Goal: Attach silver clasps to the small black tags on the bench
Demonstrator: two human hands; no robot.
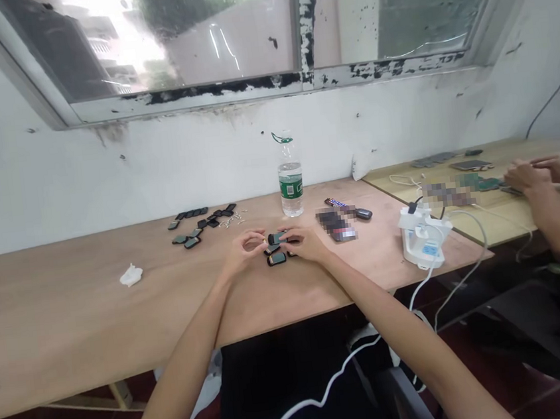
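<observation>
My right hand (306, 243) pinches a small black case with a grey-green inset (276, 238) between thumb and fingers, just above the wooden table. My left hand (245, 252) is curled at the case's left side, thumb and fingertips together; whatever is between them is too small to make out. Under and in front of the hands lie several similar cases, among them one flat on the wood (276, 259). Farther back to the left is a loose group of more black cases (192, 242), with small white pieces (234, 219) scattered beside it.
A water bottle (291, 188) stands behind my hands. Right of it lie a snack bar (337, 203), a black key fob (363, 214) and a blurred phone-like object (335, 223). A white power strip (424, 238) trails cables. Crumpled tissue (131, 275) lies left. Another person's hands (531, 174) work at right.
</observation>
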